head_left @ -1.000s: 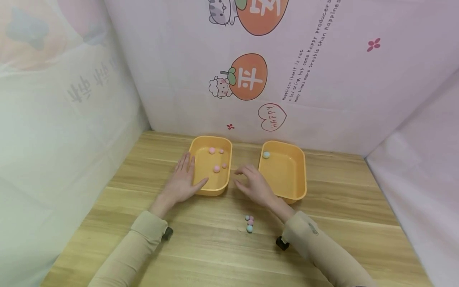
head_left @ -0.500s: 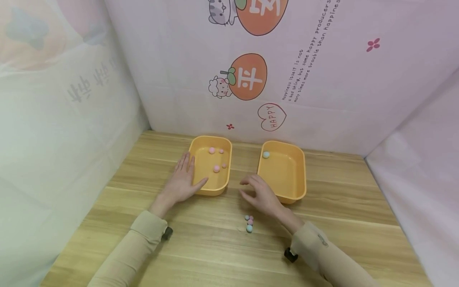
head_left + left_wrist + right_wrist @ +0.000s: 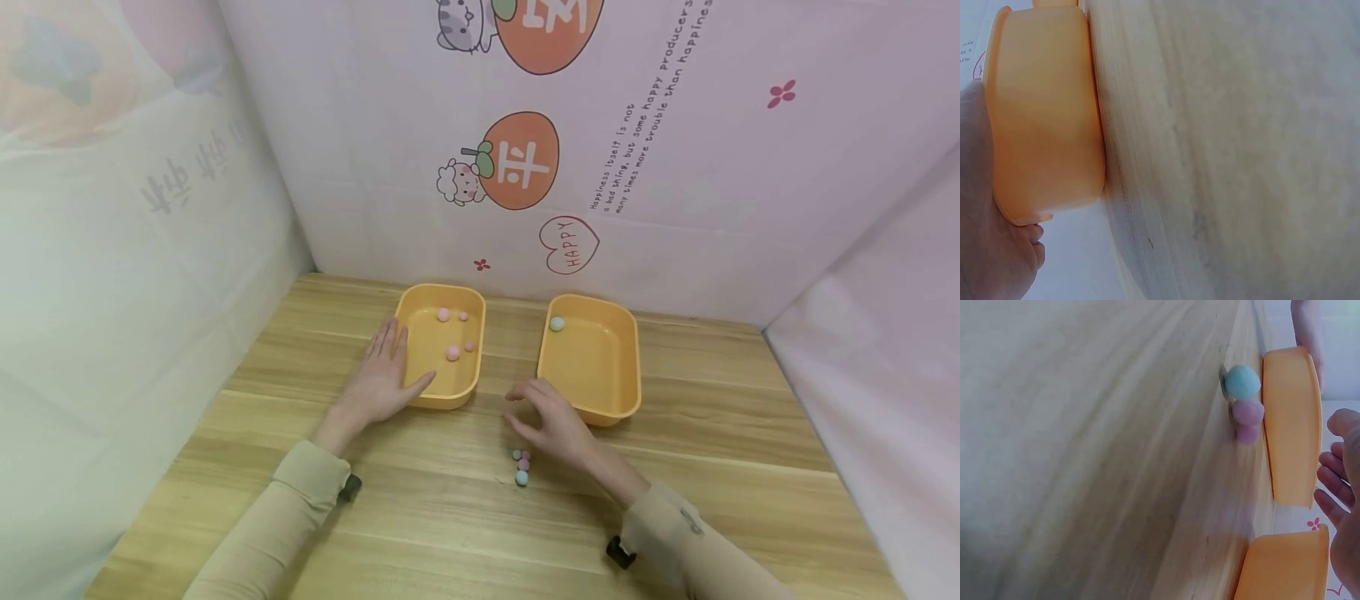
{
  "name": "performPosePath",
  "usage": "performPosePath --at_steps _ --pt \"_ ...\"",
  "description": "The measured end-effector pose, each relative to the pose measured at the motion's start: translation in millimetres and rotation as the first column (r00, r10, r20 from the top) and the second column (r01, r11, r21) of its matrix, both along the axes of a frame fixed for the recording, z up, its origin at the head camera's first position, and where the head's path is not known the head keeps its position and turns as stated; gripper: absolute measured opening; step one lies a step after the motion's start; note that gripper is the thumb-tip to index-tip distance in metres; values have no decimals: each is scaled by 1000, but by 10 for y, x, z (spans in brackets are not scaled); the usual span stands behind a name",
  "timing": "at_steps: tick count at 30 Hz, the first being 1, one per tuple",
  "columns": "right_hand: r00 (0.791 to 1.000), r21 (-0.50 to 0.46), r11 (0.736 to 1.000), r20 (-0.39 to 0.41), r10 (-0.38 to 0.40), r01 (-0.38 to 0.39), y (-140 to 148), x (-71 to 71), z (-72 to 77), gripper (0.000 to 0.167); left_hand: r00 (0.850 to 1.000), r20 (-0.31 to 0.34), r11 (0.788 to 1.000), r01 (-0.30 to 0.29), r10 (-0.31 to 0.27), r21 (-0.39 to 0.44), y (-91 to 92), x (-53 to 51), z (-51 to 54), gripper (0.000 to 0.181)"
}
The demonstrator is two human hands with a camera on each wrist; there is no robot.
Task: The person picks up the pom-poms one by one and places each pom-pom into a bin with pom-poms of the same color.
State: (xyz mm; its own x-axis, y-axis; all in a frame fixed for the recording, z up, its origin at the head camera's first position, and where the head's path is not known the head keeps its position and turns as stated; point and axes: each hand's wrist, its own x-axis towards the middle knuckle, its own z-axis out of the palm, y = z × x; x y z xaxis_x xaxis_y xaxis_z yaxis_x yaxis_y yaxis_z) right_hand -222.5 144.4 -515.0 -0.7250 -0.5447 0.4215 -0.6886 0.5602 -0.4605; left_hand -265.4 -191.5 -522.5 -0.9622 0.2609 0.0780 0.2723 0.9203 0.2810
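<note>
The left hand (image 3: 378, 379) rests with spread, straight fingers on the left rim of the left yellow bin (image 3: 442, 402), which holds several pink balls (image 3: 453, 353). In the left wrist view, that hand (image 3: 991, 206) lies against the bin (image 3: 1047, 112). The right hand (image 3: 555, 421) hovers above the wood near the right yellow bin (image 3: 630, 367), fingers loosely bent and apart, with nothing seen between them. Just below it lie a light blue ball (image 3: 522, 478), a pink ball (image 3: 523, 465) and smaller balls touching in a cluster. One light blue ball (image 3: 557, 323) sits in the right bin's back left corner.
A printed white cloth (image 3: 375, 167) hangs behind the wooden table (image 3: 420, 517), with more cloth at both sides. Both bins stand near the table's back edge, with a gap of wood between them.
The right hand has moved rightward and toward the person, from beside the left bin to just above the ball cluster. The left hand and both bins have stayed in place.
</note>
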Motion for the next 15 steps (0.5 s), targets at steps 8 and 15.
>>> performPosePath --at_steps 8,15 --pt "995 -27 997 -71 68 -70 70 37 -114 31 1000 1 1000 2 -2 -2 3 0 5 107" --pt "994 -78 992 -52 94 -98 228 14 -426 28 1000 13 1000 2 -2 9 6 8 21 107"
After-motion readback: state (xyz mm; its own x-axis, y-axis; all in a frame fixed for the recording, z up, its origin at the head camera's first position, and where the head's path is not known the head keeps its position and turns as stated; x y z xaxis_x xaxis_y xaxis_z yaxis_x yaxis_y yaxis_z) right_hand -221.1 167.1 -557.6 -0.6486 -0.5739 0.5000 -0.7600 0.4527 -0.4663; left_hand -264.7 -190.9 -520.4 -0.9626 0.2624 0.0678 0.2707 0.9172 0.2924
